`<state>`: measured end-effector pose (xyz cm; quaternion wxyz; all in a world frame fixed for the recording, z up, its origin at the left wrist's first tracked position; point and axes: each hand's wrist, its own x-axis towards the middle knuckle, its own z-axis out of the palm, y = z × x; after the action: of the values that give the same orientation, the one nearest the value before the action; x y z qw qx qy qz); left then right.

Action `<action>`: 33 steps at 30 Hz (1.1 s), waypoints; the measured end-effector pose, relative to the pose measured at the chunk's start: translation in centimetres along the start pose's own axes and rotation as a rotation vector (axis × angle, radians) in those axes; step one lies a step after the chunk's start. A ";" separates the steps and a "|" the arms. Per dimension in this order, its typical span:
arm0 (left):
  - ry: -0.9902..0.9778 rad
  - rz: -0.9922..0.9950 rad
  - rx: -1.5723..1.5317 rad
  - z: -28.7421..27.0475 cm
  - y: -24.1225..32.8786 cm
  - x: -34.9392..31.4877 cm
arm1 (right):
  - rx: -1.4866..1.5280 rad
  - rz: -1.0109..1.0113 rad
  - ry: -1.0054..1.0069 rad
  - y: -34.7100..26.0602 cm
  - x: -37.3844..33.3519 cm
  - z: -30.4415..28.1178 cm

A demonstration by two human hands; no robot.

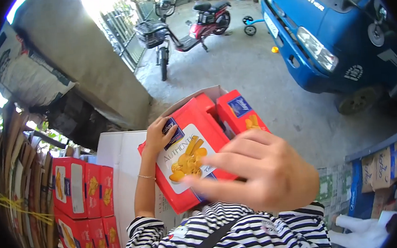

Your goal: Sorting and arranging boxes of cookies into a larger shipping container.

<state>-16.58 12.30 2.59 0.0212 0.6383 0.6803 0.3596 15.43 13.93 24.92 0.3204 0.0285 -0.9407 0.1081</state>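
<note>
A large red biscuit box (pixel 218 141) with a picture of biscuits on its front lies tilted in front of my body, partly over an open carton (pixel 214 91). My left hand (pixel 158 132) grips its upper left edge, with the thumb across the front. Above the box's lower right part, close to the camera, my right hand (pixel 270 172) is raised with fingers apart and nothing in them; its fingertips are blurred. A second red biscuit box (pixel 239 106) stands to the right of the large one, partly hidden by my right hand.
Stacked red biscuit boxes (pixel 84 189) stand at left by a white carton (pixel 121 146) and tied flattened cardboard (pixel 22 170). A concrete pillar (pixel 76 54), an electric bike (pixel 191 29) and a blue truck (pixel 322 35) are farther off. Brown cartons (pixel 381 170) sit at right.
</note>
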 end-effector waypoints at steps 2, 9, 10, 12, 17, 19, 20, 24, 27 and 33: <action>-0.031 0.129 0.083 1.8 0.2 1.3 | 0.062 -0.188 0.122 0.5 2.8 -0.9; -0.170 -0.180 -0.233 5.4 -2.0 3.3 | 0.156 -0.114 0.154 0.2 2.2 -2.3; -0.126 -0.072 -0.078 4.7 -1.3 2.6 | 0.164 -0.098 0.144 -0.2 2.2 -2.2; -0.091 -0.090 -0.079 4.3 -1.7 1.8 | 0.185 -0.073 0.116 -1.0 2.1 -2.4; -0.111 -0.088 -0.108 3.5 -2.7 1.7 | 0.192 -0.005 0.020 -1.9 1.3 -4.3; -0.132 -0.117 -0.085 3.6 -2.2 1.6 | 0.183 0.017 -0.019 -2.2 0.9 -5.5; -0.133 -0.144 -0.074 3.1 -1.6 1.4 | 0.182 0.027 -0.029 -2.4 1.0 -5.7; -0.107 -0.096 -0.092 3.6 -1.3 2.0 | 0.185 0.069 -0.090 -3.1 1.1 -6.6; -0.130 -0.090 -0.026 3.4 -1.8 1.7 | 0.199 0.095 -0.154 -3.0 1.0 -7.2; -0.109 -0.098 -0.068 3.4 -1.9 1.7 | 0.244 0.186 -0.283 -3.5 1.3 -7.8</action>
<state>-16.91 15.52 -0.15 0.0976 0.6220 0.6957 0.3457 19.48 12.23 32.37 0.1678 -0.0049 -0.9548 0.2451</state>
